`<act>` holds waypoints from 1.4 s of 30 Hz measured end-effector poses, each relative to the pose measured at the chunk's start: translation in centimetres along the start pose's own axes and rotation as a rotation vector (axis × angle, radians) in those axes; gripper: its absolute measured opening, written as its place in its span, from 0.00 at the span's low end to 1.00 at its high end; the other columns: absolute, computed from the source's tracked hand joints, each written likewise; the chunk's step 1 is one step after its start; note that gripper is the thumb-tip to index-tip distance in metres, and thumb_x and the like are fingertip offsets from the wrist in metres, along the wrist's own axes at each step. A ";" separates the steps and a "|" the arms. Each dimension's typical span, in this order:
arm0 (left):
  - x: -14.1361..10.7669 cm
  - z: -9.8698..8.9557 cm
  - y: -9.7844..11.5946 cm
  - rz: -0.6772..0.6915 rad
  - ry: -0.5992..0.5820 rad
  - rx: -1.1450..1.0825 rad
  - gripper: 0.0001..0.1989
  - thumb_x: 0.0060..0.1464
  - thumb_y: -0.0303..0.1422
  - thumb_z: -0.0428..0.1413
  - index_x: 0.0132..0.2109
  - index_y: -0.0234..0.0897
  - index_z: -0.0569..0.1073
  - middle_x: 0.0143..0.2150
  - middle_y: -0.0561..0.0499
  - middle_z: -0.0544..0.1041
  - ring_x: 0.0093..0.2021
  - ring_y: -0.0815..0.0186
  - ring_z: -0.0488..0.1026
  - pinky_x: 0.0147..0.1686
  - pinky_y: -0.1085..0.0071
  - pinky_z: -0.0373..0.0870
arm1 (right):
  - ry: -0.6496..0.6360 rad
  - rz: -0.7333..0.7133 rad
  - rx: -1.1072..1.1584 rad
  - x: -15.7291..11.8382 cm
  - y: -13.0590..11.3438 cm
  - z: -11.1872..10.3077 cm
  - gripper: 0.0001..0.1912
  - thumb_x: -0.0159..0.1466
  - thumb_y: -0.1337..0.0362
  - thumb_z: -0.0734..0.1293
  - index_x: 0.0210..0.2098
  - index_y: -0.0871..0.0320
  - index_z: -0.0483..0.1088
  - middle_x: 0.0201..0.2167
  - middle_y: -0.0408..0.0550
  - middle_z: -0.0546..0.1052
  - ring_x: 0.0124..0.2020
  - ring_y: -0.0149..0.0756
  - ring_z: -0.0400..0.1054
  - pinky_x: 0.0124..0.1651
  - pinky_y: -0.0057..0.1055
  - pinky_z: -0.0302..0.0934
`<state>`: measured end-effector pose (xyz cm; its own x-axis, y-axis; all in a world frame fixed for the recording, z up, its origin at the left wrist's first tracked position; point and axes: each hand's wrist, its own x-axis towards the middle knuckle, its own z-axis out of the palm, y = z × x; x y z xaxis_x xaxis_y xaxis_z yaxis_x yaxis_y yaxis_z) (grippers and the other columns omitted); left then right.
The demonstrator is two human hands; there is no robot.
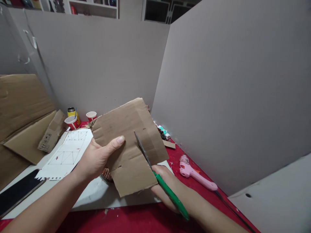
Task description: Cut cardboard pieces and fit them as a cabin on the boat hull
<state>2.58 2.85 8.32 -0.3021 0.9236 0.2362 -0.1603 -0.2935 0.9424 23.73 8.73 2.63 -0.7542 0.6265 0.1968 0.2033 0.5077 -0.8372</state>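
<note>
My left hand (99, 155) grips a piece of brown cardboard (126, 126) by its left side, the thumb flat on its face and the fingers hidden behind. The cardboard is held up at a tilt above the table. In my right hand (167, 184) is a pair of green-handled scissors (170, 194). One blade lies across the front of the cardboard, its tip pointing up and left; the other blade is hidden behind the sheet. A coppery coiled object (107, 174) shows partly below the cardboard.
A pink glue gun (196, 176) with a cord lies on the red tablecloth (116, 221) at right. Leftward are a sheet with drawn trusses (69, 152), a phone (19, 191), large cardboard (21, 97), paper cups (72, 123) and a yellow bottle (71, 112). Grey panels (109, 61) enclose the table.
</note>
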 end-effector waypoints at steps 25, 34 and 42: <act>-0.5 1.2 -0.5 -0.055 0.007 -0.002 0.30 0.47 0.39 0.68 0.57 0.40 0.73 0.50 0.42 0.82 0.52 0.49 0.78 0.48 0.56 0.77 | -0.023 0.044 0.305 0.9 0.3 1.1 0.15 0.56 0.54 0.70 0.21 0.57 0.70 0.20 0.43 0.72 0.30 0.40 0.69 0.40 0.34 0.67; 0.1 0.6 -0.4 -0.062 -0.031 0.024 0.31 0.48 0.38 0.68 0.59 0.43 0.72 0.54 0.45 0.80 0.52 0.54 0.78 0.48 0.61 0.77 | 0.032 0.181 0.433 0.1 -1.0 1.9 0.29 0.50 0.41 0.71 0.12 0.55 0.57 0.09 0.36 0.53 0.14 0.23 0.44 0.17 0.25 0.44; 0.3 0.7 0.0 -0.081 -0.025 -0.040 0.31 0.46 0.38 0.69 0.58 0.39 0.73 0.53 0.41 0.80 0.52 0.50 0.77 0.47 0.59 0.78 | -0.120 0.233 0.290 -0.6 -1.6 0.9 0.31 0.63 0.43 0.62 0.12 0.56 0.57 0.09 0.39 0.59 0.14 0.26 0.54 0.20 0.26 0.47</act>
<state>3.18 3.28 8.54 -0.2627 0.9505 0.1661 -0.2213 -0.2269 0.9485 23.29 7.01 3.43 -0.7799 0.6228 -0.0628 0.2058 0.1604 -0.9654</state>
